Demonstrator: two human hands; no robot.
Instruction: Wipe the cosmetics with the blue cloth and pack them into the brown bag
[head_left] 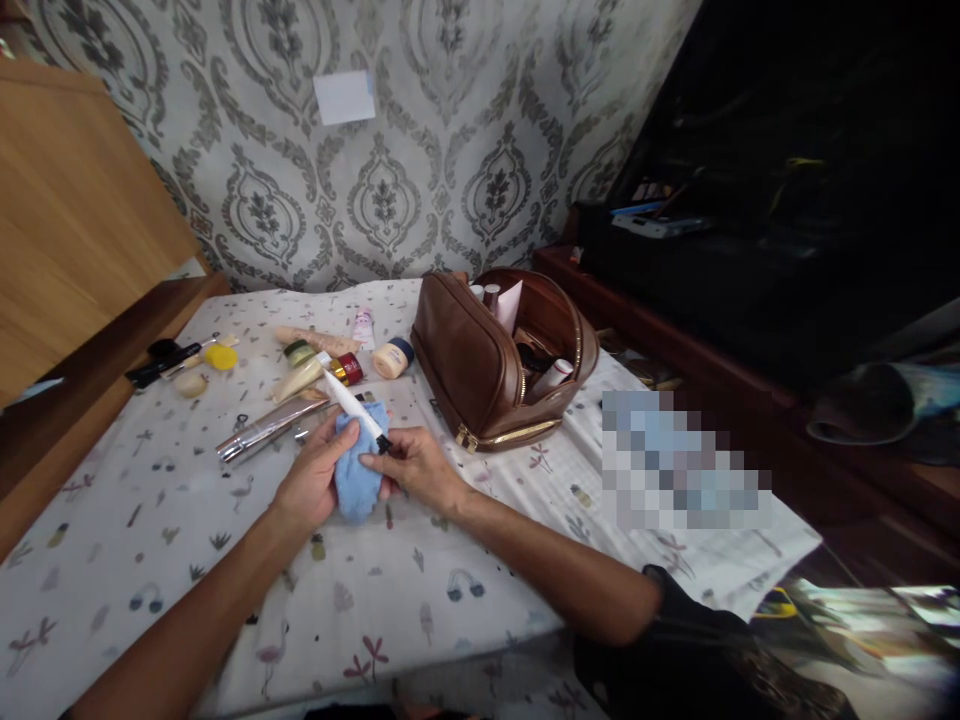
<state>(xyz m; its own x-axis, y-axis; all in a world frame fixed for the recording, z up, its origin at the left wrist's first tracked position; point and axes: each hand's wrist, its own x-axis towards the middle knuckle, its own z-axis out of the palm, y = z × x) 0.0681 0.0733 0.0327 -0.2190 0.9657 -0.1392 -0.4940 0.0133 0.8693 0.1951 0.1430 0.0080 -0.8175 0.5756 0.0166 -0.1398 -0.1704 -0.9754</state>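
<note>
Over the front middle of the table, my left hand (319, 475) is closed around a light blue cloth (358, 482). A slim white tube (352, 408) with a black cap lies slanted against that cloth. My right hand (420, 465) pinches the tube at its black cap end. Just beyond my hands sit a silver tube (274, 425), a cream-coloured tube (301, 380), a red jar with a gold band (346, 369) and a cream jar with a dark blue lid (394, 357). To their right stands a brown toiletry bag (469, 350), unzipped, with several cosmetics inside.
A patterned white cloth (225, 610) covers the table. Black-handled items (169, 365) and a yellow round item (221, 356) lie at the left, near a wooden panel (90, 190). A pixelated patch hides something at the right. A papered wall (420, 130) rises behind.
</note>
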